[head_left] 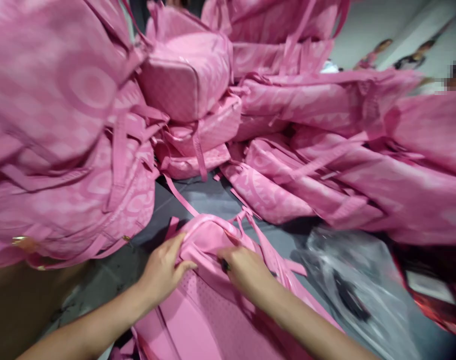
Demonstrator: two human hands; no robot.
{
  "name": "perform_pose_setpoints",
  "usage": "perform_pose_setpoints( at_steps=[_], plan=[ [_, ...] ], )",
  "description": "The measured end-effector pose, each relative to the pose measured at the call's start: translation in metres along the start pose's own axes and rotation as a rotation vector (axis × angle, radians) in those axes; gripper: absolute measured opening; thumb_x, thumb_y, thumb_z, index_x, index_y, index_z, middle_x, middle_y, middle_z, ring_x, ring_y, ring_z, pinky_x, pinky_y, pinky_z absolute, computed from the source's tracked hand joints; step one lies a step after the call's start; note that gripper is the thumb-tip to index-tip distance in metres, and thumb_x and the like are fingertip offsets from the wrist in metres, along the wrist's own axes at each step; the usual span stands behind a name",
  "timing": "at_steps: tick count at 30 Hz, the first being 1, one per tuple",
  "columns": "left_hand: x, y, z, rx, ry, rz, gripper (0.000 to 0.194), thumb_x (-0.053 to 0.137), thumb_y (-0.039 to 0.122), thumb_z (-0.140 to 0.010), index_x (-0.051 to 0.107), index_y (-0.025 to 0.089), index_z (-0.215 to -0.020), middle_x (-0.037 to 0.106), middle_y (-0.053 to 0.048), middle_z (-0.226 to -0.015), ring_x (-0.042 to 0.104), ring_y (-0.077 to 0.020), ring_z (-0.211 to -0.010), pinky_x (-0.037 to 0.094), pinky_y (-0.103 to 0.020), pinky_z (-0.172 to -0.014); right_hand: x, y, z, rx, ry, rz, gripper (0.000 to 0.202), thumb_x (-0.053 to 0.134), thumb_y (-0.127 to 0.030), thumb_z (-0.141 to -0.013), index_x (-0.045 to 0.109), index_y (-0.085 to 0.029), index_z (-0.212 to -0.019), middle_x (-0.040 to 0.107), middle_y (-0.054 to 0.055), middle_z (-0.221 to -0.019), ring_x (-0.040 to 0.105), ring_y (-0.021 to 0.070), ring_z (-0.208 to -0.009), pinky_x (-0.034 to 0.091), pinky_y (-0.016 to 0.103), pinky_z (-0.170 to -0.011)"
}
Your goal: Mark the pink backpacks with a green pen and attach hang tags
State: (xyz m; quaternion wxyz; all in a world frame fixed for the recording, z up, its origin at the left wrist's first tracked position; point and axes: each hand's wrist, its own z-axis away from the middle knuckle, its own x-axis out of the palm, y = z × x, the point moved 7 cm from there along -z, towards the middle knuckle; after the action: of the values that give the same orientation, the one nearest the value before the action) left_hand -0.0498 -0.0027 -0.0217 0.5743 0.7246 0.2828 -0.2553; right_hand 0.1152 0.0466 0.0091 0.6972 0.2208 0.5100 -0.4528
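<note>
A pink backpack lies in front of me, with perforated panels and straps facing up. My left hand grips its rounded top edge, fingers over the far side and thumb on the near side. My right hand is closed over the backpack's upper part, right of my left hand. Dark bits of a small object show at its curled fingers; blur and the hand hide what kind it is. A thin pink strap runs from the backpack's top toward the bags behind.
Pink patterned bags are heaped at the left, at the back and along the right. A clear plastic bag with something dark in it lies at right on the grey surface. People appear in the background.
</note>
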Motion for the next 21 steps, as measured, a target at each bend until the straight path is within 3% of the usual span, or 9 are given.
perform_pose_setpoints(
  at_steps=[4, 7, 12, 15, 18, 21],
  plan=[
    [0.014, -0.007, -0.003, -0.01, 0.0, -0.001, 0.065, 0.07, 0.041, -0.084, 0.049, 0.017, -0.141, 0.062, -0.017, -0.131, 0.061, -0.0296, -0.121, 0.052, -0.042, -0.104, 0.012, 0.009, -0.013, -0.084, -0.006, -0.02, 0.033, 0.047, -0.009, -0.073, 0.074, -0.025, -0.082, 0.075, 0.005, -0.079, 0.07, 0.0208, -0.077, 0.04, 0.027, -0.063],
    [0.018, -0.012, -0.006, -0.003, 0.011, 0.013, 0.072, 0.073, 0.042, -0.08, 0.047, 0.018, -0.143, 0.059, -0.016, -0.136, 0.059, -0.0311, -0.124, 0.049, -0.043, -0.107, 0.0, 0.011, -0.021, -0.114, 0.11, -0.077, 0.042, 0.046, -0.012, -0.071, 0.073, -0.032, -0.096, 0.076, 0.004, -0.089, 0.071, 0.0224, -0.084, 0.044, 0.028, -0.067],
    [0.014, -0.007, -0.005, -0.029, -0.019, 0.049, 0.065, 0.066, 0.035, -0.084, 0.046, 0.018, -0.144, 0.056, -0.017, -0.139, 0.056, -0.0327, -0.126, 0.046, -0.048, -0.109, -0.021, -0.024, -0.03, -0.268, 0.179, -0.43, 0.035, 0.042, -0.01, -0.07, 0.072, -0.022, -0.084, 0.075, 0.003, -0.084, 0.069, 0.0188, -0.079, 0.045, 0.025, -0.068],
    [0.007, -0.002, -0.006, -0.051, -0.02, 0.087, 0.06, 0.069, 0.029, -0.08, 0.053, 0.02, -0.137, 0.061, -0.014, -0.134, 0.059, -0.0313, -0.122, 0.048, -0.044, -0.106, -0.024, -0.038, -0.036, -0.301, 0.177, -0.343, 0.029, 0.047, -0.012, -0.07, 0.071, -0.02, -0.084, 0.075, 0.004, -0.088, 0.069, 0.0205, -0.08, 0.045, 0.027, -0.069],
    [0.001, 0.0, -0.008, -0.054, -0.009, 0.082, 0.055, 0.066, 0.023, -0.08, 0.054, 0.02, -0.133, 0.065, -0.012, -0.128, 0.063, -0.03, -0.117, 0.051, -0.042, -0.101, -0.011, -0.017, -0.032, -0.241, 0.132, -0.046, 0.036, 0.05, -0.01, -0.067, 0.072, -0.024, -0.092, 0.076, 0.007, -0.093, 0.071, 0.0244, -0.084, 0.047, 0.03, -0.072],
    [0.003, 0.001, -0.012, -0.078, -0.012, 0.07, 0.05, 0.065, 0.028, -0.083, 0.055, 0.021, -0.131, 0.07, -0.01, -0.118, 0.068, -0.0295, -0.106, 0.055, -0.04, -0.092, 0.011, 0.035, -0.015, -0.155, 0.079, 0.049, 0.046, 0.048, -0.008, -0.067, 0.072, -0.029, -0.101, 0.076, 0.01, -0.09, 0.073, 0.0278, -0.08, 0.049, 0.033, -0.069]
  ],
)
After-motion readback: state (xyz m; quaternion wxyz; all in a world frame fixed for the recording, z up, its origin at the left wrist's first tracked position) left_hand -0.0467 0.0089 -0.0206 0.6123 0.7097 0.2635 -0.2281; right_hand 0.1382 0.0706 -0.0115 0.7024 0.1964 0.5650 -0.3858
